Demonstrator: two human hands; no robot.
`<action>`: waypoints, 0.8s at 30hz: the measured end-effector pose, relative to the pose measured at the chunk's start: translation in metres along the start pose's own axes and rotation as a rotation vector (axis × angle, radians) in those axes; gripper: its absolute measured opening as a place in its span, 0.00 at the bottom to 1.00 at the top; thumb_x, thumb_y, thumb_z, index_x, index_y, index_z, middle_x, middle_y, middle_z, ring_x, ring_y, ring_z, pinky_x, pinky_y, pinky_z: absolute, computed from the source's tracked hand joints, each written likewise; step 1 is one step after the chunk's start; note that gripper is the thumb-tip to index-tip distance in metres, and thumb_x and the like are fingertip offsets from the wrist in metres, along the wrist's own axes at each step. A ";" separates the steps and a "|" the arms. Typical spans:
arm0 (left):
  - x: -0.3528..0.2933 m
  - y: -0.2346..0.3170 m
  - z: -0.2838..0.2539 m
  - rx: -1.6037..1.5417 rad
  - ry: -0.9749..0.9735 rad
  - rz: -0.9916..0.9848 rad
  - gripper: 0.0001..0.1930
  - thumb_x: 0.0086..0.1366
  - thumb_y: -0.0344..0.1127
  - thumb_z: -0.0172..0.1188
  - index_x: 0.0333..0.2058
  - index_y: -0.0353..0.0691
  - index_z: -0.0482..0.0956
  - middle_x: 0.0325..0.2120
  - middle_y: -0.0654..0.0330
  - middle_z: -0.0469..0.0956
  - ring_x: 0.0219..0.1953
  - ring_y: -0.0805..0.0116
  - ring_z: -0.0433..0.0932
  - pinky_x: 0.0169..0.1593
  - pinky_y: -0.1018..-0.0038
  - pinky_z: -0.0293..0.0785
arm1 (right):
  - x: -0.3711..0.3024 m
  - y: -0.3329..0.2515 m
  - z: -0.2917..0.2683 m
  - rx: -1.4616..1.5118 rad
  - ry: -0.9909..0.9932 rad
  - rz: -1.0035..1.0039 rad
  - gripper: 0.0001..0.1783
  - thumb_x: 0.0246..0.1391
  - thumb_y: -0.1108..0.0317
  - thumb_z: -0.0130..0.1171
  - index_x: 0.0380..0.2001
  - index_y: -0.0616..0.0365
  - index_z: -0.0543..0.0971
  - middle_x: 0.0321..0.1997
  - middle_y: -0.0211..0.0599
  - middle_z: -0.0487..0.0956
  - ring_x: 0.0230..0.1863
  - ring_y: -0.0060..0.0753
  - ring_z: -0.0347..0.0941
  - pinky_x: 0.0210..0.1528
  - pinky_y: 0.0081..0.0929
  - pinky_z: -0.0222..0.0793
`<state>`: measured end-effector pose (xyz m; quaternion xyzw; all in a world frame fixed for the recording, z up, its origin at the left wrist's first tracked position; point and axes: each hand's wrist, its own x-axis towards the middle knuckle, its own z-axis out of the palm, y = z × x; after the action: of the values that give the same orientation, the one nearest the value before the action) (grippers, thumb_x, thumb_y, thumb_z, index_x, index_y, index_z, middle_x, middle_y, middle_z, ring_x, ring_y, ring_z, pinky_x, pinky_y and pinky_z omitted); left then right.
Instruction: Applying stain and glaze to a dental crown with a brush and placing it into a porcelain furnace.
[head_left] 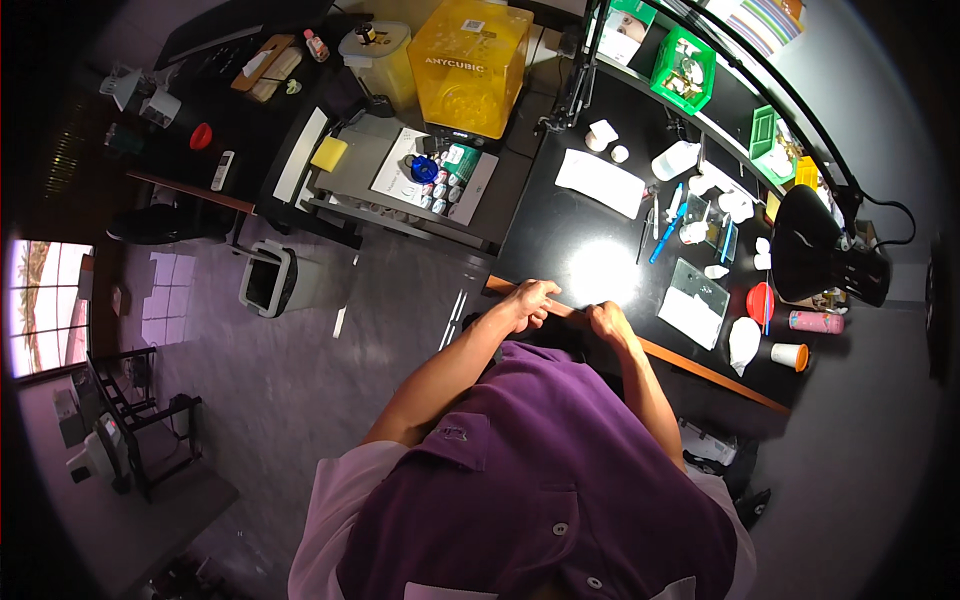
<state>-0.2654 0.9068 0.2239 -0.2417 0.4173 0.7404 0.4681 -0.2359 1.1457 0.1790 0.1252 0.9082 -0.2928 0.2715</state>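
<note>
My left hand (528,307) is at the front edge of a black worktable (548,245), its fingers curled and its thumb side toward the tabletop. Just to its right, my right hand (608,323) is closed at the same edge, knuckles up. Between the two hands runs a short brown strip (565,311); whether it is the table's wooden edge or a separate piece I cannot tell. Whatever the fingers hold, if anything, is hidden. A bright patch of lamplight lies on the tabletop beyond them.
On the table are a white sheet (600,183), a blue pen-like tool (668,235), a glass plate (700,283), a red bowl (759,302) and a white cup (789,356). A black lamp (815,245) overhangs the right side. A bin (268,278) stands on the floor leftward.
</note>
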 end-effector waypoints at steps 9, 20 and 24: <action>0.011 -0.005 -0.015 0.007 0.044 0.019 0.14 0.64 0.38 0.55 0.23 0.51 0.59 0.14 0.73 0.55 0.12 0.82 0.48 0.16 0.79 0.44 | -0.025 -0.047 -0.024 -0.033 -0.113 0.029 0.23 0.53 0.58 0.49 0.35 0.69 0.82 0.38 0.69 0.80 0.45 0.64 0.78 0.50 0.46 0.71; 0.008 -0.005 -0.009 0.002 0.018 0.041 0.16 0.64 0.37 0.54 0.21 0.51 0.56 0.14 0.73 0.54 0.12 0.82 0.47 0.16 0.77 0.43 | -0.015 -0.036 -0.014 -0.060 -0.025 -0.082 0.22 0.55 0.60 0.48 0.31 0.73 0.80 0.34 0.72 0.78 0.42 0.66 0.78 0.46 0.49 0.73; 0.007 -0.003 -0.004 -0.086 -0.009 0.024 0.17 0.63 0.38 0.55 0.20 0.52 0.56 0.14 0.74 0.54 0.11 0.82 0.47 0.16 0.78 0.43 | 0.001 -0.026 -0.008 -0.074 -0.053 -0.028 0.22 0.55 0.61 0.48 0.30 0.74 0.79 0.34 0.74 0.77 0.42 0.67 0.78 0.45 0.50 0.73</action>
<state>-0.2656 0.9074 0.2156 -0.2534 0.3860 0.7644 0.4499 -0.2500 1.1302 0.1956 0.0948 0.9127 -0.2657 0.2957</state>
